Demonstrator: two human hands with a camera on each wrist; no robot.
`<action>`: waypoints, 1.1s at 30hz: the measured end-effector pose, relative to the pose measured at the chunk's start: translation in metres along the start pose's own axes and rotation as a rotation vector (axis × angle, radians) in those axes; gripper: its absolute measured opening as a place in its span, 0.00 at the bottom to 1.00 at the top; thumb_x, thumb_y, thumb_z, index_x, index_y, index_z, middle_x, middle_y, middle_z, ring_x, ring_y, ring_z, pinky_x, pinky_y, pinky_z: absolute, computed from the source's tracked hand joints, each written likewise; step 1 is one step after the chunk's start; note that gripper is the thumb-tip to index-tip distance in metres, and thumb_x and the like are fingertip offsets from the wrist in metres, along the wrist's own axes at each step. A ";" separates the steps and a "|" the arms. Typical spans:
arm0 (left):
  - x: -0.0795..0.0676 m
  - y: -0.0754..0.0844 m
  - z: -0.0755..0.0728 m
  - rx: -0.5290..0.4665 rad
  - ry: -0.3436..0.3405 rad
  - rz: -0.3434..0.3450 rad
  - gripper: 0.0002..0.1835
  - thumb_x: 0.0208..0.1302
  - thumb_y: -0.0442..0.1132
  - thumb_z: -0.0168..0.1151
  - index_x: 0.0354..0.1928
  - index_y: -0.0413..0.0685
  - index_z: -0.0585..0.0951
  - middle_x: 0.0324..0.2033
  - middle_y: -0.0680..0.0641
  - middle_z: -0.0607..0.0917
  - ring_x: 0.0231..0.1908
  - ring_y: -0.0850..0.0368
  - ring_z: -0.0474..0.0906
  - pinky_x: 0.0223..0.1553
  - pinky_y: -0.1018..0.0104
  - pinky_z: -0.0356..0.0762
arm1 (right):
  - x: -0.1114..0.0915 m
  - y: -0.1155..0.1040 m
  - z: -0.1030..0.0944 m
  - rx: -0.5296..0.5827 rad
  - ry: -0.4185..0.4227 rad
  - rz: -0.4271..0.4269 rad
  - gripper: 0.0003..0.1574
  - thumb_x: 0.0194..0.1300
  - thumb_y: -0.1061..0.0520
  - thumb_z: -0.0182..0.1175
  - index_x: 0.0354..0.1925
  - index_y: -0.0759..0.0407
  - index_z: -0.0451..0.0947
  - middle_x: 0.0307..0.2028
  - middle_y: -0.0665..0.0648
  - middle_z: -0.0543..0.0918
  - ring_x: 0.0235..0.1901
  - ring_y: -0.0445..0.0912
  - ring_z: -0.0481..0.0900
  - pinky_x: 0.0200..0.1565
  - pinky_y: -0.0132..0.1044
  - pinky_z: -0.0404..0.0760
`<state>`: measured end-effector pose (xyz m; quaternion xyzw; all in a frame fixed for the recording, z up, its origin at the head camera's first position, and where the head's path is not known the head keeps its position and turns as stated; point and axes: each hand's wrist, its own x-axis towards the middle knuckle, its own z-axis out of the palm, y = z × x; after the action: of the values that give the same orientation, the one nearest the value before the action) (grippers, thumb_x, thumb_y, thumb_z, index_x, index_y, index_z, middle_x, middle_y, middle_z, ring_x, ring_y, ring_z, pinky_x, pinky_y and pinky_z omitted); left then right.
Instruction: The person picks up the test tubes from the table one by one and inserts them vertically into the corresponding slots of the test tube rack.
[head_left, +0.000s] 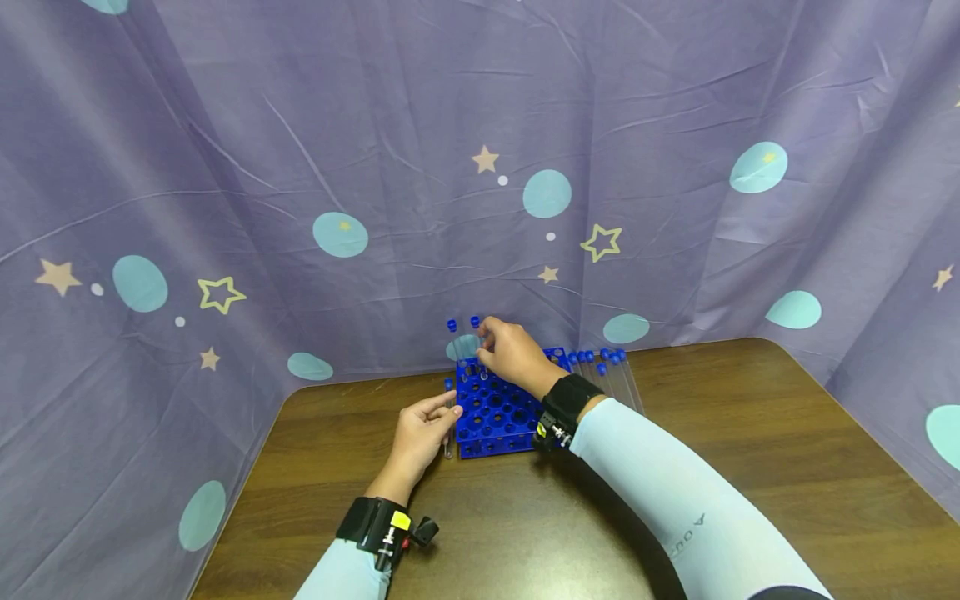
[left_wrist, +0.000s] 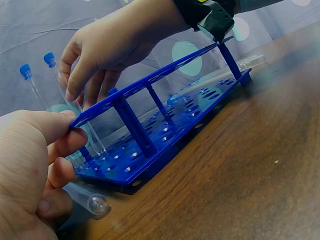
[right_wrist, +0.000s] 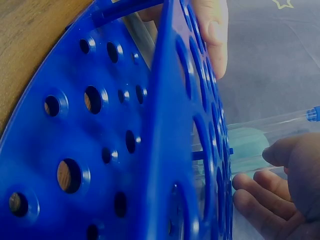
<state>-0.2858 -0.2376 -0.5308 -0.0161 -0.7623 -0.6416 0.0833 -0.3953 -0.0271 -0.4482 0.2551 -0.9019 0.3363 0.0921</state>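
A blue test tube rack (head_left: 495,437) stands on the table. My left hand (head_left: 417,433) grips its left end, thumb above the top plate and index finger beneath. Another clear test tube (left_wrist: 90,198) lies beside that end, below my left hand's curled fingers. Over the rack's back left, my right hand (head_left: 517,357) pinches a test tube with a blue cap (head_left: 475,321); the tube slants down into the rack. Just left of it, a second capped tube (left_wrist: 34,89) stands in the rack. The right wrist view shows my right thumb and fingers (right_wrist: 260,200) close around the tube.
Several capped test tubes (head_left: 618,379) lie side by side at the rack's right, caps toward the back. A purple curtain (head_left: 420,250) with stars and dots hangs right behind the wooden table (head_left: 480,525).
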 end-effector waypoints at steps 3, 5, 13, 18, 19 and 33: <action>0.000 0.000 0.000 0.004 0.003 0.005 0.21 0.75 0.33 0.76 0.67 0.37 0.89 0.25 0.55 0.87 0.19 0.63 0.73 0.28 0.72 0.77 | -0.001 -0.001 -0.001 0.007 -0.009 0.011 0.18 0.78 0.57 0.72 0.61 0.58 0.83 0.45 0.56 0.94 0.39 0.50 0.91 0.45 0.45 0.91; 0.001 0.000 0.001 0.008 0.004 0.010 0.20 0.75 0.33 0.75 0.66 0.37 0.89 0.25 0.55 0.86 0.19 0.63 0.73 0.28 0.72 0.77 | -0.001 -0.001 -0.002 0.008 -0.014 0.015 0.19 0.78 0.57 0.72 0.62 0.58 0.83 0.45 0.56 0.94 0.39 0.49 0.91 0.44 0.44 0.91; 0.001 -0.001 0.002 0.012 0.004 0.020 0.21 0.75 0.33 0.76 0.66 0.34 0.89 0.26 0.55 0.87 0.19 0.63 0.73 0.26 0.72 0.76 | -0.004 0.006 -0.007 0.060 -0.007 0.041 0.19 0.76 0.57 0.73 0.61 0.58 0.84 0.45 0.57 0.94 0.40 0.50 0.91 0.46 0.44 0.90; 0.001 -0.001 0.001 0.015 0.002 0.010 0.21 0.76 0.34 0.76 0.67 0.36 0.89 0.28 0.52 0.89 0.20 0.63 0.74 0.26 0.72 0.76 | -0.010 0.013 -0.011 0.109 -0.002 0.081 0.20 0.76 0.56 0.72 0.62 0.59 0.83 0.44 0.56 0.93 0.38 0.49 0.90 0.44 0.44 0.89; 0.001 -0.001 0.001 0.014 -0.001 0.009 0.21 0.76 0.34 0.76 0.67 0.36 0.89 0.28 0.51 0.89 0.20 0.63 0.74 0.26 0.72 0.76 | -0.012 0.014 -0.013 0.120 -0.003 0.090 0.21 0.76 0.56 0.72 0.63 0.59 0.83 0.44 0.56 0.93 0.38 0.48 0.90 0.44 0.45 0.89; 0.000 -0.001 0.000 0.033 0.002 0.009 0.21 0.76 0.35 0.76 0.67 0.36 0.89 0.29 0.48 0.89 0.20 0.63 0.73 0.26 0.72 0.75 | -0.044 0.031 -0.065 0.125 0.035 0.149 0.20 0.79 0.53 0.70 0.62 0.62 0.85 0.44 0.58 0.94 0.39 0.51 0.91 0.44 0.49 0.88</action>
<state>-0.2858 -0.2374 -0.5315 -0.0174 -0.7725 -0.6288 0.0873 -0.3745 0.0528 -0.4312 0.1865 -0.8938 0.4024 0.0662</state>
